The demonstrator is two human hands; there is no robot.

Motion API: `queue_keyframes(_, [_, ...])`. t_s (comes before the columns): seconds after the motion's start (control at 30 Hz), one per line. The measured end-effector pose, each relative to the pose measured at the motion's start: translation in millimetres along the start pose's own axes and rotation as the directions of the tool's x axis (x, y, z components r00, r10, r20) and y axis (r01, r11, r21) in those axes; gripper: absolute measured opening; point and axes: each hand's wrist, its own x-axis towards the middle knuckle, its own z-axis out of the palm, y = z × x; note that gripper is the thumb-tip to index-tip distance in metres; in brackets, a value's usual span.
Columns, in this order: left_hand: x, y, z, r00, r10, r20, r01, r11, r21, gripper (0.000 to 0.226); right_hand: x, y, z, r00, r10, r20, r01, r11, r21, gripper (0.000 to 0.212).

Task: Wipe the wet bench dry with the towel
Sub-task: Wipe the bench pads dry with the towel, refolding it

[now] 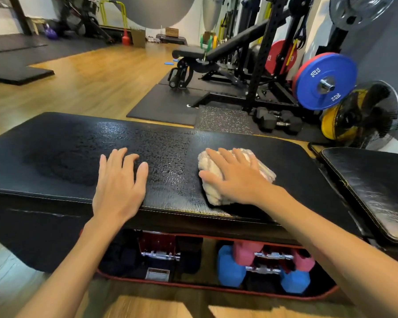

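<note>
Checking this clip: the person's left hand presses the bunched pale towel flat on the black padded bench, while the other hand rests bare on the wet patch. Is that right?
Not quite. In the head view it is the right hand that presses the bunched pale towel on the black padded bench; the left hand rests bare, fingers spread, on the wet patch.

Left hand (118,183): my palm lies flat on the desk (67,143), fingers (129,160) straight, spread.
Right hand (236,176): my fingers straight, pressing down on the towel (213,196).
</note>
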Motion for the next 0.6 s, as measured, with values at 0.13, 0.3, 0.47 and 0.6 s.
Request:
queue_keyframes(0.13, [2.0,5.0,0.3,1.000,0.010,0.004,-0.010,1.000,0.019,0.068,-6.4,-4.6,7.3,0.997,0.023,-0.077,-0.022,1.000,0.015,0.101])
queue_keyframes(0.3, [7.4,-8.8,-10.0,0.999,0.007,0.043,-0.002,0.994,-0.112,0.063,-45.5,-19.7,13.9,0.981,-0.183,-0.065,0.181,0.982,-0.047,0.111])
queue_keyframes(0.47, [13.3,-22.8,-7.0,0.999,-0.026,-0.036,0.026,1.000,-0.003,0.060,7.6,-2.7,15.8,0.973,-0.081,-0.216,0.087,0.996,0.017,0.088])
queue_keyframes(0.6, [9.0,-21.9,-6.5,0.993,-0.027,-0.111,0.019,0.997,-0.078,0.054,113.3,5.8,6.0,0.965,0.123,-0.233,-0.116,0.992,0.044,0.094])
